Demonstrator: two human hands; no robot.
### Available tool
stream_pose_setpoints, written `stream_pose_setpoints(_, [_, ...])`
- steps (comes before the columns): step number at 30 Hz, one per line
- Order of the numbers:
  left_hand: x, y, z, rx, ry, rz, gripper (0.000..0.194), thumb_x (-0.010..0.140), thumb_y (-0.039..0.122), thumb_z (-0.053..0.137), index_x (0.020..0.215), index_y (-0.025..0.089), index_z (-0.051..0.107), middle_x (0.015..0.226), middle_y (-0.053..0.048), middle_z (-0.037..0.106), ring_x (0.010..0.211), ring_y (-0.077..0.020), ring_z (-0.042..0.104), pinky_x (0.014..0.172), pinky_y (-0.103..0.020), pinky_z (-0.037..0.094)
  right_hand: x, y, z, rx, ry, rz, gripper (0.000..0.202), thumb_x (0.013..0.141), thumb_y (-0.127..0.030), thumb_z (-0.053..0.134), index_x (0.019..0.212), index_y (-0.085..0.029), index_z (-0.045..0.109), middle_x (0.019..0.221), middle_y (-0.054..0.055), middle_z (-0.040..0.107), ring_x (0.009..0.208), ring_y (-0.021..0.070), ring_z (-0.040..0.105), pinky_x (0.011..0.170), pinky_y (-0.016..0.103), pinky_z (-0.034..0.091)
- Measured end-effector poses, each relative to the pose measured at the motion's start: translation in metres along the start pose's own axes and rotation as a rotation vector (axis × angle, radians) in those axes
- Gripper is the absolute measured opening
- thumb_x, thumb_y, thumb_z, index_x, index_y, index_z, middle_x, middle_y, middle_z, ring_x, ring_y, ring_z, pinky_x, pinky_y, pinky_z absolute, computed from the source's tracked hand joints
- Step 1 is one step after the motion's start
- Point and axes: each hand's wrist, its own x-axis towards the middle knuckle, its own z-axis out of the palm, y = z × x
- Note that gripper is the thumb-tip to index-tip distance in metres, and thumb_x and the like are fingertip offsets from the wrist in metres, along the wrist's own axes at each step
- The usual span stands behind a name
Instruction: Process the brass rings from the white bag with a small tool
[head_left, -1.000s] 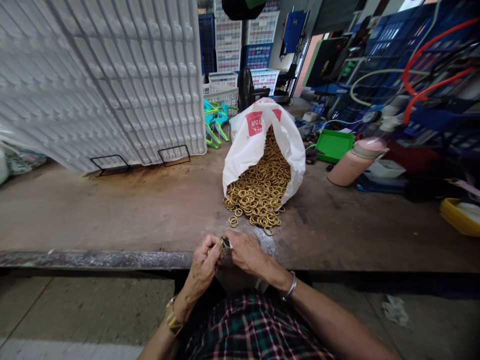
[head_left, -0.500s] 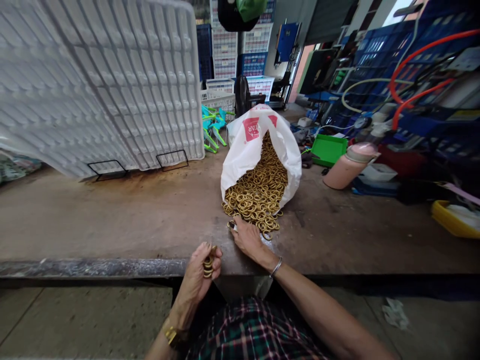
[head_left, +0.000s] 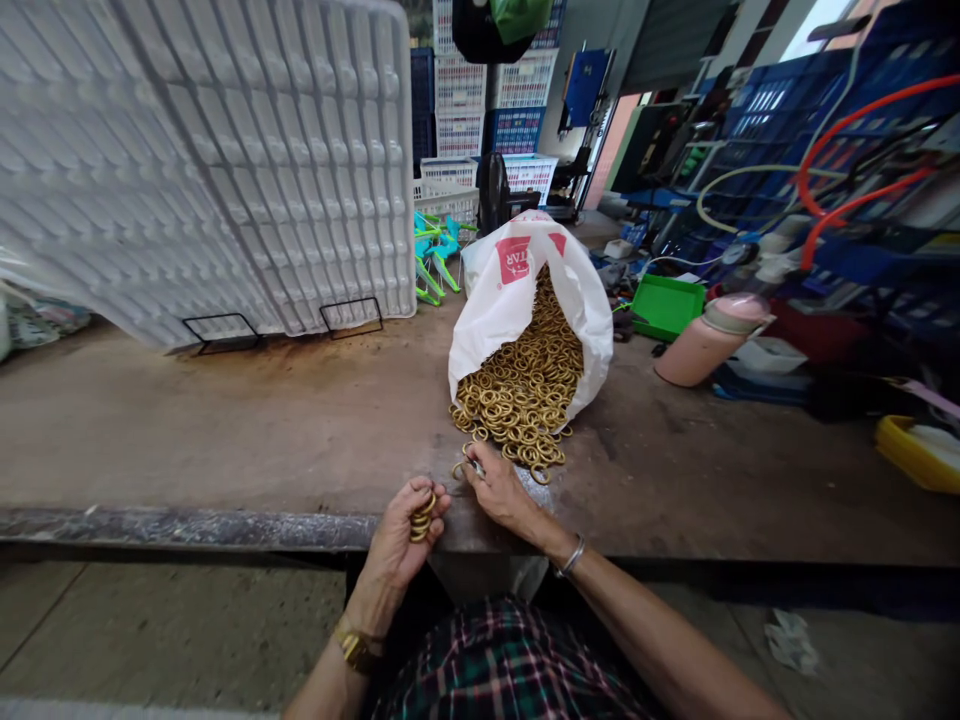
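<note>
A white bag with red print lies on its side on the brown table, its mouth toward me. Many brass-coloured rings fill the opening and spill onto the tabletop. Near the table's front edge my left hand is curled around several of these rings, stacked in its fingers. My right hand is at the front of the pile, fingers pinched, with a ring at the fingertips.
Ribbed pale trays stand in black wire holders at the left. Right of the bag are a green tray, a pink bottle and a yellow container. Crates are stacked behind.
My right hand has drawn slightly back from the pile, and a ring now shows at its fingertips. My left hand still holds its rings. The view has shifted slightly.
</note>
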Motion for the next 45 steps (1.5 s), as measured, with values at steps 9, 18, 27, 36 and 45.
stream_pose_setpoints(9, [-0.004, -0.010, 0.010, 0.278, -0.016, 0.196, 0.032, 0.067, 0.040, 0.067, 0.083, 0.016, 0.054, 0.055, 0.006, 0.051, 0.042, -0.0052, 0.044, 0.034, -0.014, 0.031, -0.007, -0.028, -0.007, 0.216, -0.039, -0.026, 0.007, 0.082, -0.025, 0.041, 0.080, -0.020, 0.046, 0.068, -0.003, 0.047, 0.061, 0.0119, 0.044, 0.059, 0.023, 0.033])
stream_pose_setpoints(18, [-0.008, -0.011, 0.009, 0.629, 0.013, 0.299, 0.034, 0.072, 0.049, 0.059, 0.080, 0.016, 0.055, 0.055, 0.006, 0.048, 0.041, -0.0053, 0.042, 0.036, -0.016, 0.033, -0.003, -0.034, -0.007, 0.256, -0.098, 0.091, 0.016, 0.081, -0.032, 0.046, 0.072, -0.019, 0.048, 0.059, -0.006, 0.040, 0.056, 0.0091, 0.038, 0.053, 0.020, 0.028])
stream_pose_setpoints(27, [-0.010, -0.011, 0.010, 0.483, -0.128, 0.185, 0.027, 0.076, 0.043, 0.057, 0.077, 0.017, 0.049, 0.057, 0.006, 0.049, 0.041, -0.0047, 0.040, 0.035, -0.015, 0.031, -0.003, -0.033, -0.004, 0.320, -0.145, 0.161, 0.015, 0.081, -0.027, 0.043, 0.072, -0.018, 0.050, 0.058, -0.006, 0.046, 0.054, 0.0086, 0.040, 0.053, 0.020, 0.029])
stream_pose_setpoints(36, [-0.013, -0.011, 0.012, 0.479, -0.149, 0.191, 0.028, 0.075, 0.045, 0.057, 0.074, 0.018, 0.048, 0.056, 0.006, 0.050, 0.041, -0.0047, 0.041, 0.036, -0.015, 0.031, -0.006, -0.033, -0.008, 0.384, -0.133, 0.108, 0.015, 0.082, -0.024, 0.042, 0.072, -0.018, 0.051, 0.060, -0.004, 0.053, 0.058, 0.0098, 0.048, 0.058, 0.021, 0.036])
stream_pose_setpoints(45, [-0.014, -0.011, 0.008, 0.557, -0.208, 0.271, 0.026, 0.079, 0.043, 0.053, 0.074, 0.019, 0.047, 0.062, 0.005, 0.048, 0.045, -0.0051, 0.041, 0.038, -0.016, 0.033, -0.010, -0.029, -0.011, 0.144, -0.157, 0.042, 0.015, 0.082, -0.019, 0.040, 0.080, -0.018, 0.055, 0.065, 0.000, 0.058, 0.060, 0.0115, 0.052, 0.058, 0.021, 0.032])
